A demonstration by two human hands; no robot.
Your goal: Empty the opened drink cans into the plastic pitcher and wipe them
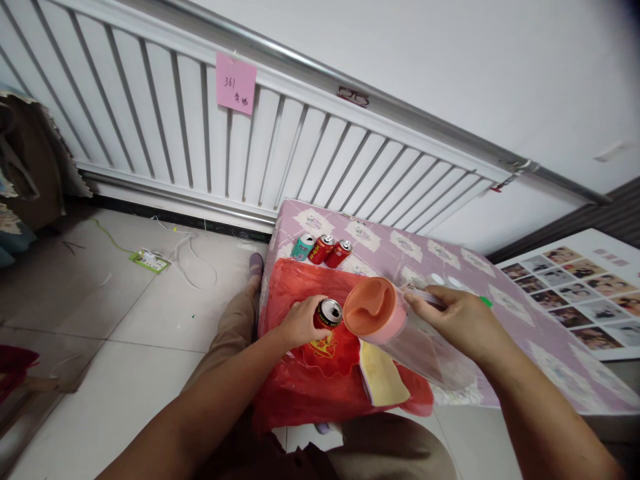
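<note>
So I count four cans: one red can (327, 315) gripped in my left hand (301, 322), standing on the red bag (305, 373), and three more lying in a row near the far edge of the table (450, 267), a teal can (303, 247) and two red ones (323, 248) (339, 253). My right hand (457, 320) is closed around one clear jug (400, 327), tipped on its side with its pink mouth facing me, just beside the held can. I cannot tell if anything is in the jug. One yellow cloth (383, 373) pokes out under it. My fingers hide most of the held can. One pink note (236, 83) sticks on the radiator (150, 100); its writing is too small to read.
</note>
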